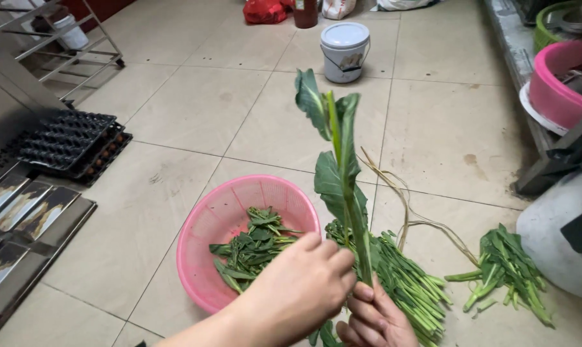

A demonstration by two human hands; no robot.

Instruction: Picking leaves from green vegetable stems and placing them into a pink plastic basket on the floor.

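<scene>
I hold one leafy green stalk point(340, 173) upright in front of me. My right hand point(376, 319) is closed around the stalk's lower stem, thumb pressed against it. My left hand point(302, 280) is curled shut beside it, fingers touching the same stem just above the right hand's grip; I cannot tell whether it is pinching a leaf.

Position of items:
- A pink plastic basket point(204, 228) stands on the tiled floor point(194, 109) just left of my hands. It contains a small heap of picked leaves point(252, 247).
- A bundle of unsorted stalks point(403, 279) lies on the floor directly behind the held stalk.
- A smaller pile of greens point(506, 270) lies apart to the right.

Step in hand, as I judge it: stripping leaves from a single stalk. Several leaves remain attached along its length. The next move calls for a steady right-hand hold on the stem while the left hand pulls a leaf off.
</scene>
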